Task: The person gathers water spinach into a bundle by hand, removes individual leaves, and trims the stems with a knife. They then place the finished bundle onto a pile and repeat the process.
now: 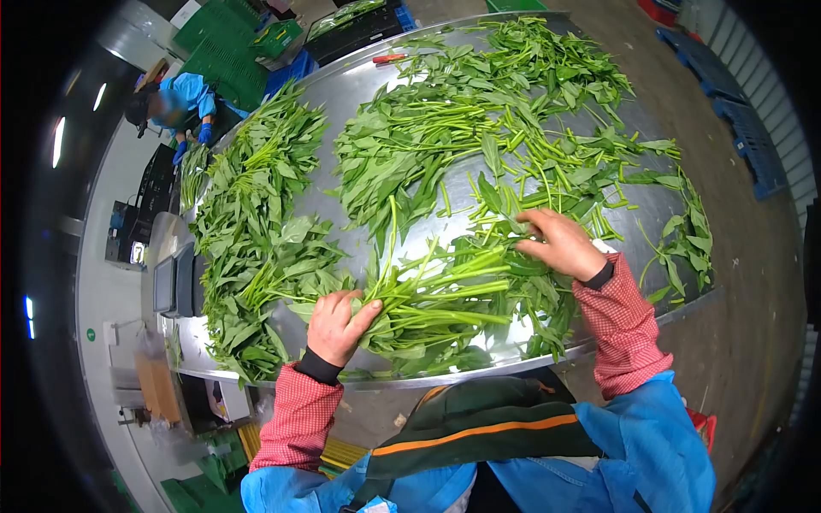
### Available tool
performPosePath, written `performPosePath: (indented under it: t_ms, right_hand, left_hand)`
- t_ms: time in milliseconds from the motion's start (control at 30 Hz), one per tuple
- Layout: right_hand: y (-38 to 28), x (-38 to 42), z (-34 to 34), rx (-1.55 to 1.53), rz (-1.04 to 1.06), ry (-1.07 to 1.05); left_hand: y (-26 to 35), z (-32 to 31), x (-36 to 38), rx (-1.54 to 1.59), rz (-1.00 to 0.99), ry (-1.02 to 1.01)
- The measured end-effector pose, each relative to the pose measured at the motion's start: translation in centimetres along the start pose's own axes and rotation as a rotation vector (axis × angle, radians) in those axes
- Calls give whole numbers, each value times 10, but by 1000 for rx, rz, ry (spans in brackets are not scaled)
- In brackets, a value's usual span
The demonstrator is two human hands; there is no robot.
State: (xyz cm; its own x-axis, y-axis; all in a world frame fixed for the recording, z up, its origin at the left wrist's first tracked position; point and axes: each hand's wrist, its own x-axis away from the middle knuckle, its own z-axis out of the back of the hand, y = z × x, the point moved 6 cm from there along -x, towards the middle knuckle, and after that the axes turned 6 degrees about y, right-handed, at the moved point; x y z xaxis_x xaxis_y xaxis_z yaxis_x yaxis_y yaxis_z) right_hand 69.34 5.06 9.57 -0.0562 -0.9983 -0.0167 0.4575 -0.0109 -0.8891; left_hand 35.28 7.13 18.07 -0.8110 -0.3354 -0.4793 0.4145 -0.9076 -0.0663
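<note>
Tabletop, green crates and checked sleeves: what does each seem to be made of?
Tabletop: metal, likely stainless steel, smooth and semi-glossy; grey, with bright glare patches.
Green crates: probably molded plastic, judging by the uniform color and slotted walls; finish unclear.
Checked sleeves: woven-looking fabric, matte, with soft wrinkles; whether cotton or synthetic, I can't tell.

Table [329, 184]: glossy smooth metal; sleeves [629, 329]: checked cloth; crates [224, 73]: plastic.

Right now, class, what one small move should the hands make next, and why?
Probably bring the right hand down to draw the stems together: they meet beside the left hand but fan out towards the right, their ends spread apart.
</note>
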Motion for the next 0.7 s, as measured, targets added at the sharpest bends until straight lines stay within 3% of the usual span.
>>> performPosePath:
  t_ms: [33, 100, 133, 167, 200, 233, 300, 333, 367, 433, 500, 533, 633, 700]
  right_hand:
    - [-10, -1, -8, -117, 39, 31]
    - [-36, -1, -29, -486, 11, -121]
    - [-53, 1, -36, -284, 13, -183]
    - [-55, 0, -47, -168, 155, -304]
    - [-52, -6, -42, -171, 229, -73]
    - [-52, -8, -33, -172, 304, 153]
    - [-23, -9, 4, -565, -178, 256]
    - [-20, -7, 20, -700, -155, 238]
    - [-16, -6, 32, -835, -127, 222]
    - [-13, 3, 27, -757, -135, 106]
    - [-9, 13, 3, -664, -172, -44]
    - [-9, 18, -11, -650, -162, -111]
    - [-2, 26, -44, -702, -139, -244]
    - [0, 30, -58, -747, -128, -299]
  left_hand:
    - [1, -1, -4, 15, -6, 9]
    - [5, -2, -6, 49, -13, 19]
    - [4, -6, -4, 61, 9, -41]
    - [2, -12, 1, 73, 30, -99]
    - [0, -16, 1, 83, 50, -155]
    - [-6, -18, 0, 201, 220, -153]
    - [-14, -22, 7, 429, 579, -142]
    - [-20, -26, 16, 637, 785, -151]
    - [-28, -34, 24, 739, 830, -65]
    - [-38, -49, 49, 523, 496, -255]
    - [-61, -82, 110, 958, 941, -167]
    - [-37, -62, 77, 1256, 1117, -61]
    - [-26, -68, 97, 1270, 1395, -165]
    - [-20, -70, 100, 1309, 1429, -196]
